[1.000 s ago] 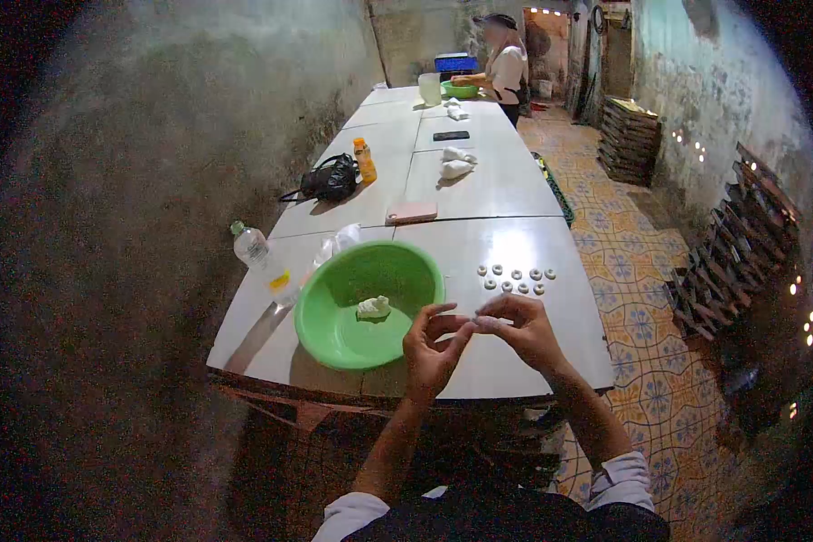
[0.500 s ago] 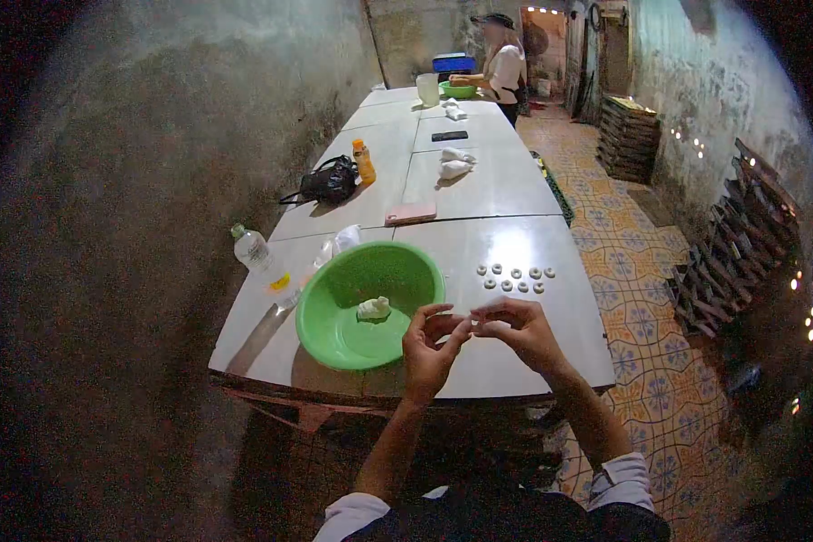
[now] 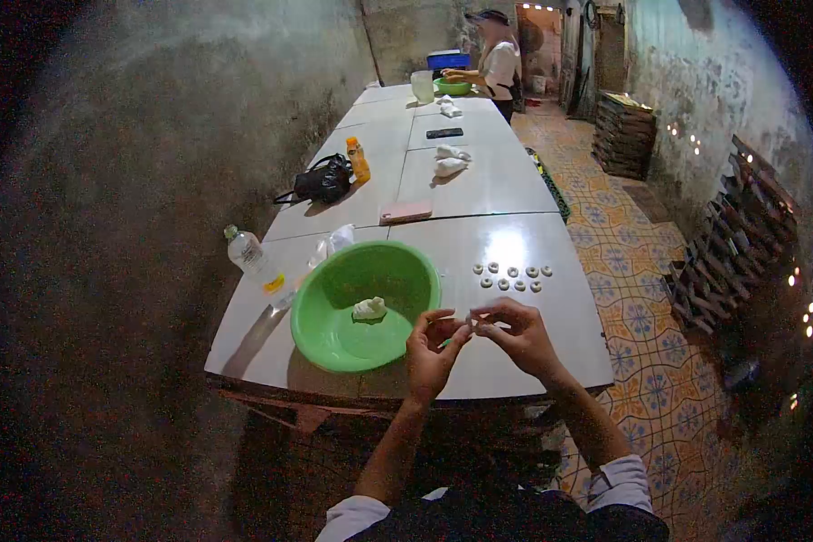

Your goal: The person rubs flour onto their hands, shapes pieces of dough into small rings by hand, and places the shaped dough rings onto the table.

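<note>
My left hand [image 3: 434,352] and my right hand [image 3: 517,338] meet above the near part of the table, fingertips pinched together. Between them is a small whitish piece of dough [image 3: 471,324], mostly hidden by the fingers. A wide green basin [image 3: 312,330] stands just left of my left hand, with a white lump of dough [image 3: 369,310] inside it. Beyond my right hand, several small dough rings [image 3: 513,272] lie in two rows on the white table top [image 3: 551,339].
Left of the basin are a clear plastic bottle [image 3: 255,256] and crumpled plastic [image 3: 339,238]. Farther along lie a pink phone [image 3: 406,212], a black bag [image 3: 323,180], an orange bottle [image 3: 359,161] and white bundles [image 3: 451,163]. A co-worker [image 3: 499,68] stands at the far end.
My view has shifted slightly, so the table and its things sit a little farther left. Both hands stay pinched together, with only small finger movement.
</note>
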